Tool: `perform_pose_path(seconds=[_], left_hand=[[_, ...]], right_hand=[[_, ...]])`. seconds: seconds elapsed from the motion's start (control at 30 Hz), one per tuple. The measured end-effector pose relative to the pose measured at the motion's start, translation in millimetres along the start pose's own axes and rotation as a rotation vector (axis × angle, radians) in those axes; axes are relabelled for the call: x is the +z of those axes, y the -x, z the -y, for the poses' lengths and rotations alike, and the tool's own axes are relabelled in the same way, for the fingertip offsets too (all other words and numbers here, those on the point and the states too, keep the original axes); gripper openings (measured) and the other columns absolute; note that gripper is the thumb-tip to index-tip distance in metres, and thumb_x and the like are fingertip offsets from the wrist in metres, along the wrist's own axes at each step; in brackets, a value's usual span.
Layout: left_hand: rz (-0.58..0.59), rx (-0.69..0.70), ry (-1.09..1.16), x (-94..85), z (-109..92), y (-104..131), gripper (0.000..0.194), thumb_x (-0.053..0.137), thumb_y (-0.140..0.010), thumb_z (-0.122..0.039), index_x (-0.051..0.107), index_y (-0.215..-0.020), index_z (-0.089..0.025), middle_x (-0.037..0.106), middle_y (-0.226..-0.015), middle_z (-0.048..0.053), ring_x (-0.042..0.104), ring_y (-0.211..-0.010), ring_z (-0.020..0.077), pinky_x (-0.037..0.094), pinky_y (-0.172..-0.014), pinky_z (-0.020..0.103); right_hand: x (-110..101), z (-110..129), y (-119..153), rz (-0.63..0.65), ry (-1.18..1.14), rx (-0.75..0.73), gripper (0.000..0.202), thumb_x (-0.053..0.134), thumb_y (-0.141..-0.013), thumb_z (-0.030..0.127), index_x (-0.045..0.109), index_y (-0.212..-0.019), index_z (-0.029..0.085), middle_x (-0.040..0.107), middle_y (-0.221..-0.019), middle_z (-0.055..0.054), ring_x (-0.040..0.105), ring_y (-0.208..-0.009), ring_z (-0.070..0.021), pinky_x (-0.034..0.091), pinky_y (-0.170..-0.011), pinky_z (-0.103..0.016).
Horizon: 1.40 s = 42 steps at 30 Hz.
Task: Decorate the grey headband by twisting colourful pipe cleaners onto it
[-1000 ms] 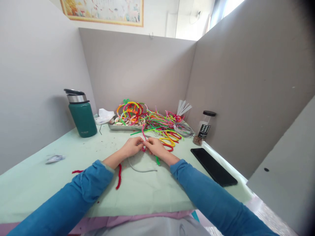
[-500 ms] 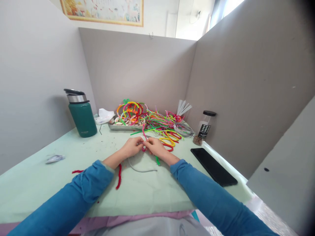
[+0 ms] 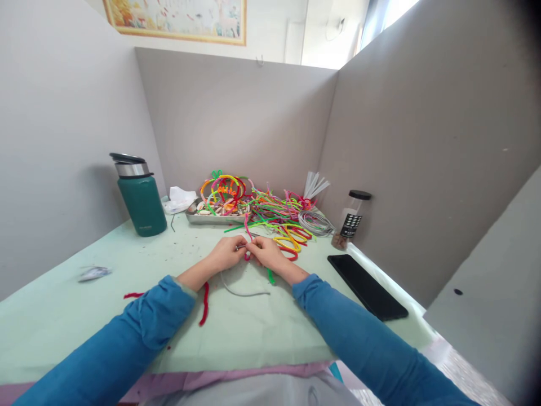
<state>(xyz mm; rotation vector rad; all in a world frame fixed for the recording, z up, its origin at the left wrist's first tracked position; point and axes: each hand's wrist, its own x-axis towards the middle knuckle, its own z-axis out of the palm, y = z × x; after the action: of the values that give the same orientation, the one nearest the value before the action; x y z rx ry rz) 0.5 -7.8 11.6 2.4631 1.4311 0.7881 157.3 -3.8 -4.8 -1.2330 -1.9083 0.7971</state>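
The table [image 3: 249,332] bears a tray [image 3: 215,220] beyond the hands [image 3: 228,252].

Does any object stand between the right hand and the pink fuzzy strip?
Nothing visible does: the right hand has its fingertips on the pink fuzzy strip, close beside the left hand.

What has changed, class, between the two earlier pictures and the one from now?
Nothing has visibly moved, been picked up or been let go. The left hand and right hand stay together at the pink stem; any shift there is too small to tell. The bottle, tray, jar and phone stand or lie as before.
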Motion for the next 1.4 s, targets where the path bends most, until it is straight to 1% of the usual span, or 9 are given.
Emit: perform_pose_path(seconds=[0.43,0.67,0.9,1.4], left_hand=[[0.008,-0.006,-0.022,-0.4,-0.8,-0.2,0.022,0.043,-0.074,-0.023,0.062,-0.082,-0.016,0.062,-0.07,0.001,0.051,-0.062,0.0119,0.035,-0.059,0.021],[0.009,0.004,-0.019,-0.4,-0.8,0.2,0.022,0.043,-0.074,-0.025,0.062,-0.081,-0.016,0.06,-0.067,0.0,0.05,-0.061,0.0121,0.034,-0.057,0.021],[0.016,-0.007,-0.018,-1.2,-1.9,0.0,0.021,0.044,-0.074,-0.024,0.062,-0.08,-0.016,0.06,-0.065,0.0,0.05,-0.06,0.012,0.034,-0.057,0.021],[0.018,0.008,-0.003,-0.1,-0.4,0.0,0.021,0.043,-0.074,-0.022,0.062,-0.08,-0.016,0.061,-0.069,0.001,0.051,-0.062,0.0119,0.035,-0.058,0.021]], right_hand=[[0.4,-0.8,-0.2,0.0,0.015,-0.011,0.026,0.048,-0.082,0.036,0.057,-0.073,0.014,0.055,-0.053,0.002,0.046,-0.042,-0.0061,0.033,-0.044,-0.016],[-0.8,1.0,0.9,-0.002,0.05,-0.021,0.025,0.047,-0.082,0.036,0.057,-0.074,0.015,0.055,-0.055,0.001,0.046,-0.044,-0.007,0.033,-0.046,-0.018],[0.8,-1.6,0.4,0.001,0.023,-0.026,0.026,0.046,-0.082,0.037,0.056,-0.073,0.015,0.054,-0.053,0.002,0.046,-0.043,-0.0071,0.033,-0.046,-0.018],[-0.3,0.1,1.0,-0.001,0.039,-0.032,0.025,0.047,-0.081,0.037,0.056,-0.072,0.015,0.053,-0.052,0.002,0.047,-0.044,-0.008,0.035,-0.047,-0.019]])
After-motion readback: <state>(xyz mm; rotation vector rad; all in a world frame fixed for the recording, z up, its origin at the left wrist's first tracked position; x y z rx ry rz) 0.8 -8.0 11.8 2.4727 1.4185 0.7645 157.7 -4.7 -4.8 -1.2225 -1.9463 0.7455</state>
